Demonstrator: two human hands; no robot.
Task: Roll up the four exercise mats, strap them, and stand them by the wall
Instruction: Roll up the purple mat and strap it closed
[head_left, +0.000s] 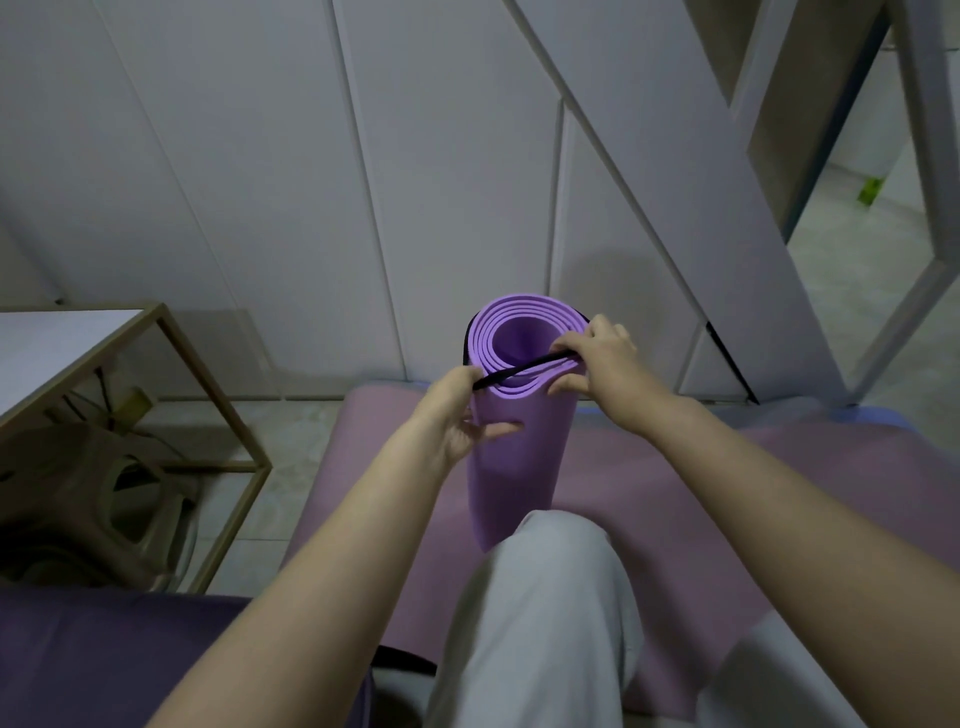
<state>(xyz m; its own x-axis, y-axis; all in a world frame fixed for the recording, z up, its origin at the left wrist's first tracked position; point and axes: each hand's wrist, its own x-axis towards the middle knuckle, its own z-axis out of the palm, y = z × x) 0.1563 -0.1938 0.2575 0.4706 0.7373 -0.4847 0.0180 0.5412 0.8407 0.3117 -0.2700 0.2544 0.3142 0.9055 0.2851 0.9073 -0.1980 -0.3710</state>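
Observation:
A rolled purple mat (511, 467) stands upright in front of me, its spiral end facing up. A black strap (519, 370) stretches across that top end and runs down the roll's far left side. My left hand (460, 410) pinches the strap's left end while its thumb presses the roll's side. My right hand (592, 358) grips the strap's right end at the roll's top rim. The roll's base is hidden behind my knee (550, 571). A pink mat (675, 493) lies flat on the floor under the roll.
White wall panels (311, 182) rise just behind the roll. A gold-framed side table (171, 374) with stacked stools (93, 499) beneath stands at left. A dark purple mat (104, 660) lies at bottom left, a blue mat edge (883, 415) at right. A doorway opens top right.

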